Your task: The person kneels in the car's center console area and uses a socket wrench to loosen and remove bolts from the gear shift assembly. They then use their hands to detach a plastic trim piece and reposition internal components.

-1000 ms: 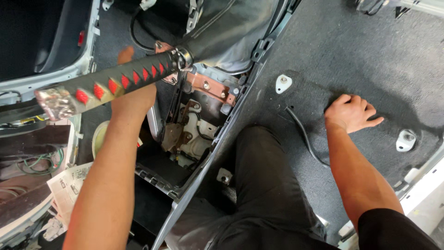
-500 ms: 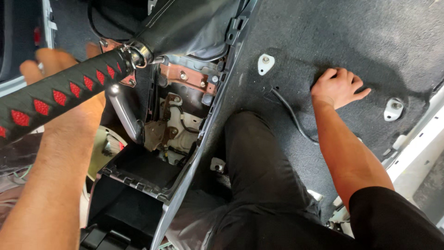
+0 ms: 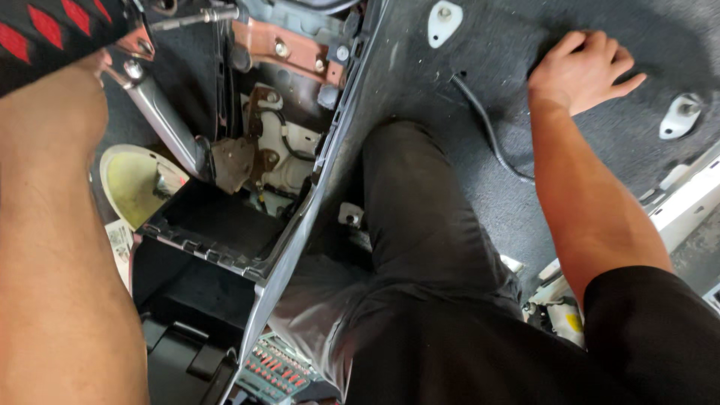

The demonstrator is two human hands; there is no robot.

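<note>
Both hands are working inside a stripped car interior. Right hand (image 3: 581, 69) is resting flat on the dark carpeted floor (image 3: 465, 52) toward its upper right, fingers spread, gripping nothing, between two pale mounting brackets (image 3: 444, 21). Left hand (image 3: 45, 97) is largely hidden at the upper left corner beneath a black handle with red diamonds (image 3: 45, 26); whether it is gripping it, I cannot tell. Just beside it, a grey metal lever (image 3: 161, 124) is slanting down into the opened centre console (image 3: 247, 255).
</note>
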